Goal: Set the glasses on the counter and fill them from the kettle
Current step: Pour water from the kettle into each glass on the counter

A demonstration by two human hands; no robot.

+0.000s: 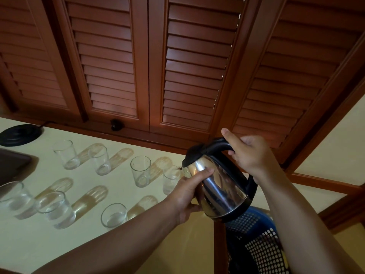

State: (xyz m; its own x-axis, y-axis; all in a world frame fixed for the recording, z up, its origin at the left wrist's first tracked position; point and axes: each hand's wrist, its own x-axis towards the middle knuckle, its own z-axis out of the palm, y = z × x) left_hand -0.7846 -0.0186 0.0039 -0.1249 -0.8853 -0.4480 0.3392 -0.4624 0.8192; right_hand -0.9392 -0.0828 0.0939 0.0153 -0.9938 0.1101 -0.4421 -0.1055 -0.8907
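The steel kettle [219, 184] is held in the air above the right end of the pale table [59, 244], tilted to the left, with its spout over the rim of a glass [170, 181] in the back row. The right hand [250, 153] grips the black handle; its fingers are curled around it and the thumb points up. The left hand [187, 196] supports the shiny body from the side and below, with the thumb pressed flat on the metal and the other fingers wrapped under it.

Seven clear glasses stand upright on the table in two rows. In the back row, from left to right, there is one glass [66, 154], a second [99, 160], a third [140, 171] and then the one under the spout. In the front row there are three more: one at the left edge [15, 196], one next to it [57, 209], and one [113, 214] just beside the left forearm. The two at the front left seem to contain water.

The black kettle base [20, 134] lies at the far left of the table, well apart from the kettle. Behind the table are brown louvered shutters [177, 66]. A blue perforated basket [260, 240] is below the kettle, beside the table.
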